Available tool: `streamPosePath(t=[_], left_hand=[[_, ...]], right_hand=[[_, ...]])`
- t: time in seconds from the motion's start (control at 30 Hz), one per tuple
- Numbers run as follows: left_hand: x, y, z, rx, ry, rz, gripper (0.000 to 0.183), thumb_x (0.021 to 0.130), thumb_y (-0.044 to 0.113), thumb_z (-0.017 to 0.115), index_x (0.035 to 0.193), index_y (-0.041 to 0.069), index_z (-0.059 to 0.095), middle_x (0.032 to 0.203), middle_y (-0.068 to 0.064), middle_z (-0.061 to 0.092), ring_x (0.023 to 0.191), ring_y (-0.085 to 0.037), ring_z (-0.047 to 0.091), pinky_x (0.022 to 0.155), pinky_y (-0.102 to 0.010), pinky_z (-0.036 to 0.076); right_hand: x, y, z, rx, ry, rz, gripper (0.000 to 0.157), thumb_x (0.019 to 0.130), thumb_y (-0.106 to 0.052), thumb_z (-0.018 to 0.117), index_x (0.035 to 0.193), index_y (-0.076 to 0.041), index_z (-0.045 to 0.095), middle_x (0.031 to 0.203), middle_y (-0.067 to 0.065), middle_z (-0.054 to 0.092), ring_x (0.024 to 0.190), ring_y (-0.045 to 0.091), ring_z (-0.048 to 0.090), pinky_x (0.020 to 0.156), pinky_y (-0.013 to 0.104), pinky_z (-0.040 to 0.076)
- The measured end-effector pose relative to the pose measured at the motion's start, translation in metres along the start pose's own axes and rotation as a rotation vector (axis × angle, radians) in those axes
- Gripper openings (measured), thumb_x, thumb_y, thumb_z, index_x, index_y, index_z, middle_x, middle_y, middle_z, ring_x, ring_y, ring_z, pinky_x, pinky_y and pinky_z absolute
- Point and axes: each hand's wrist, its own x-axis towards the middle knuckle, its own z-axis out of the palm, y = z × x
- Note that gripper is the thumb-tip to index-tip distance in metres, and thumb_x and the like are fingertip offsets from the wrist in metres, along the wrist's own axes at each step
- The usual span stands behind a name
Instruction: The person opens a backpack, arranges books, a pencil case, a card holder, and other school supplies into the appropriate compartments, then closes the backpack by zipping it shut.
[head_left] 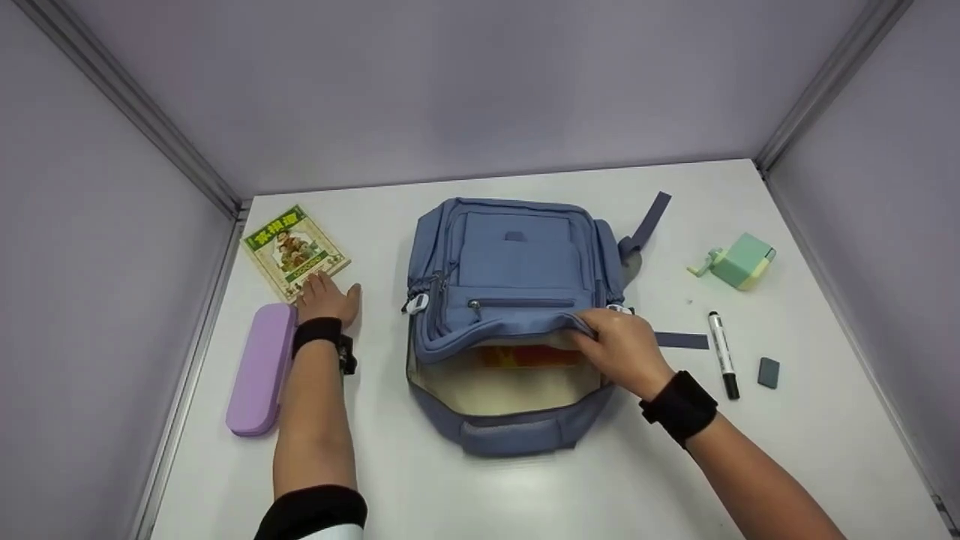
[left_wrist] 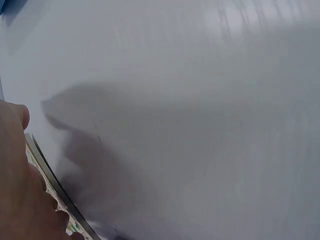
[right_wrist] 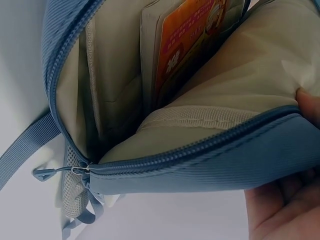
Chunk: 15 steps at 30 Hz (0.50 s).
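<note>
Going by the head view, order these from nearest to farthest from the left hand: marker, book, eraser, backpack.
1. Book: at the fingertips of the left hand.
2. Backpack: in the middle, right of that hand.
3. Marker: past the backpack, on the right.
4. Eraser: farther right, beside the marker.

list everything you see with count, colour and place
backpack: one, blue, mid-table, mouth open
book: one seen, orange, inside backpack
booklet: one, green and cream, far left
case: one, purple, near left
crank sharpener: one, mint, far right
marker: one, white and black, right
block: one, grey-green, right of marker
table: one, white, beneath these
panels: three, grey, around table
wristbands: two, black, left and right
forearms: two, bare, bottom
left hand: one, on booklet's near corner
right hand: one, gripping backpack
</note>
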Motion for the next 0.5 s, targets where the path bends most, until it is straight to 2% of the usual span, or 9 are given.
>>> streamPosePath(t=[0.1,0.2,0.4,0.5], left_hand=[[-0.004,0.000,0.000,-0.001,-0.003,-0.005,0.076,0.110,0.039,0.030,0.156,-0.015,0.003,0.163,-0.036,0.001,0.152,-0.049,0.001,0.122,-0.056,0.005],[-0.003,0.003,0.003,0.012,0.004,0.018,0.071,0.111,0.035,0.029,0.156,-0.016,0.006,0.164,-0.036,0.002,0.152,-0.049,0.003,0.123,-0.056,0.007],[0.004,0.009,0.017,0.022,-0.023,0.064,0.068,0.112,0.031,0.026,0.156,-0.016,0.004,0.165,-0.034,-0.002,0.153,-0.047,-0.002,0.124,-0.050,0.005],[0.003,0.010,0.023,0.066,-0.039,0.106,0.067,0.112,0.031,0.025,0.156,-0.015,0.005,0.165,-0.033,-0.001,0.153,-0.046,-0.001,0.124,-0.050,0.005]], right_hand=[[0.001,-0.001,0.001,0.004,-0.011,0.003,0.030,0.092,-0.014,0.076,0.073,-0.018,0.053,0.070,-0.005,0.049,0.063,0.013,0.047,0.058,0.034,0.039],[0.002,-0.002,0.001,0.011,-0.015,0.007,0.031,0.091,-0.015,0.077,0.072,-0.018,0.053,0.070,-0.005,0.050,0.063,0.014,0.047,0.058,0.035,0.039],[0.001,0.000,0.002,0.016,-0.013,0.010,0.035,0.091,-0.016,0.078,0.070,-0.018,0.050,0.070,-0.004,0.051,0.062,0.015,0.048,0.057,0.036,0.039],[0.001,0.001,0.002,0.012,-0.003,0.005,0.031,0.091,-0.016,0.078,0.071,-0.017,0.054,0.071,-0.002,0.056,0.063,0.016,0.053,0.057,0.038,0.043]])
